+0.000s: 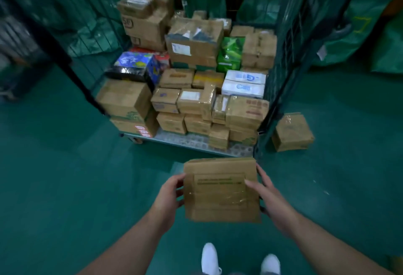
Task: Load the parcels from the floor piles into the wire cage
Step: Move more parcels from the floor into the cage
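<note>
Parcel (220,189), flat cardboard, held in the air between both hands, near the open front of the wire cage (290,41). Left hand (169,196) grips its left edge; right hand (267,189) grips its right edge, thumb across the top face.

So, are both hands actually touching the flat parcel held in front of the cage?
Touching. The head view shows the left hand gripping the left edge of the flat parcel, and the right hand with its thumb across the top face.
</note>
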`<action>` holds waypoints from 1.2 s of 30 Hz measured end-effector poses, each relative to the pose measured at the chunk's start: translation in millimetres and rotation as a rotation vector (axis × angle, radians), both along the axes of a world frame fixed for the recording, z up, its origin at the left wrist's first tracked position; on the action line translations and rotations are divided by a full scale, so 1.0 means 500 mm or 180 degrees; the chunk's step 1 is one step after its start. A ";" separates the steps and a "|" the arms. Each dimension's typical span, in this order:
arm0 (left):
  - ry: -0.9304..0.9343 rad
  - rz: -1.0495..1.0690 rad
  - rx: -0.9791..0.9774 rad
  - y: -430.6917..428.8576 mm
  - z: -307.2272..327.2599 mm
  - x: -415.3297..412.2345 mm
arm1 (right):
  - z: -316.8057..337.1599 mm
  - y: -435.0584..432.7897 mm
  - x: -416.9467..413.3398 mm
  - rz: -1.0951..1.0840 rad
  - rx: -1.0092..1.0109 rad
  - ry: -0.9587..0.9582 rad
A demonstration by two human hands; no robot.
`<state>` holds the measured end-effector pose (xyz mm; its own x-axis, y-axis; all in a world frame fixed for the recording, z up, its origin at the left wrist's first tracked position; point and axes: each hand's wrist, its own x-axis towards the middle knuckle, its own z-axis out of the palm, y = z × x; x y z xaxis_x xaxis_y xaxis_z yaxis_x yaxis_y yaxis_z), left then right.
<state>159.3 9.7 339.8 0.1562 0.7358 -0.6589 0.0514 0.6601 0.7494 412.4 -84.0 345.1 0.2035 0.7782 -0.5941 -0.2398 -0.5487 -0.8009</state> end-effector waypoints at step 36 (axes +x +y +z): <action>-0.0369 -0.0295 -0.0665 0.913 0.006 0.489 | -0.065 0.984 0.203 -0.1133 -0.0643 0.1559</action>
<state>403.8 466.3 342.6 0.3000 0.5646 -0.7690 0.0406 0.7978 0.6016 514.1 407.9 312.8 0.0966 0.5759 -0.8118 -0.7475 -0.4965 -0.4413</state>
